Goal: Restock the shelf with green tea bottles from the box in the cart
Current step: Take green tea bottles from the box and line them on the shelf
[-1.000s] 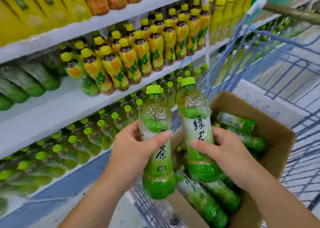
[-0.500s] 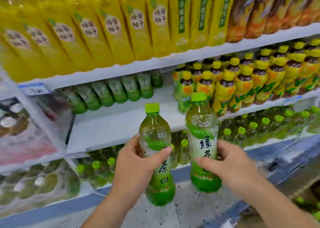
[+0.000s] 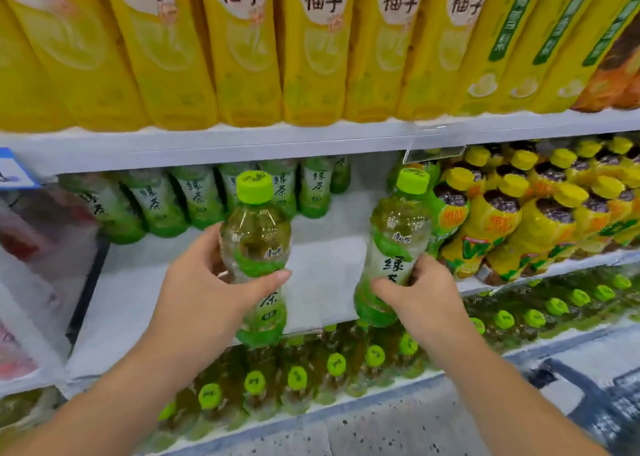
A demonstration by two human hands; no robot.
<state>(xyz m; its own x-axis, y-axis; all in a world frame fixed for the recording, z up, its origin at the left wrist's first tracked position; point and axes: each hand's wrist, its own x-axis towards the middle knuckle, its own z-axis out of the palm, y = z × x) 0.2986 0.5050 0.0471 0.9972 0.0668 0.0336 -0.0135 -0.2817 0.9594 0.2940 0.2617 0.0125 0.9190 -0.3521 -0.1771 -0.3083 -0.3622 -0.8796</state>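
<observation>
Head camera, drinks aisle: I hold a green tea bottle upright in each hand in front of the middle shelf (image 3: pixel 322 282). My left hand (image 3: pixel 207 282) wraps the left bottle (image 3: pixel 256 241) at its waist, with the thumb across the label and the fingers curled behind. My right hand (image 3: pixel 426 296) clasps the right bottle (image 3: pixel 398 237) low on its label in the same way. Both bottles hang at the shelf's front edge, their bases dipping just below it in this view, and neither is set down yet. A bare white stretch of shelf lies between the back row of green tea (image 3: pixel 201 196) along its rear edge and the yellow-capped bottles (image 3: pixel 502 220) crowding its right end. The box and cart are out of view. By my reading, the step in hand is placing this pair. Next I must lift the bases over the front edge, carry them in toward the back row, stand them down and loosen my fingers. The right bottle sits just beside its yellow-capped neighbours and must not knock them.
</observation>
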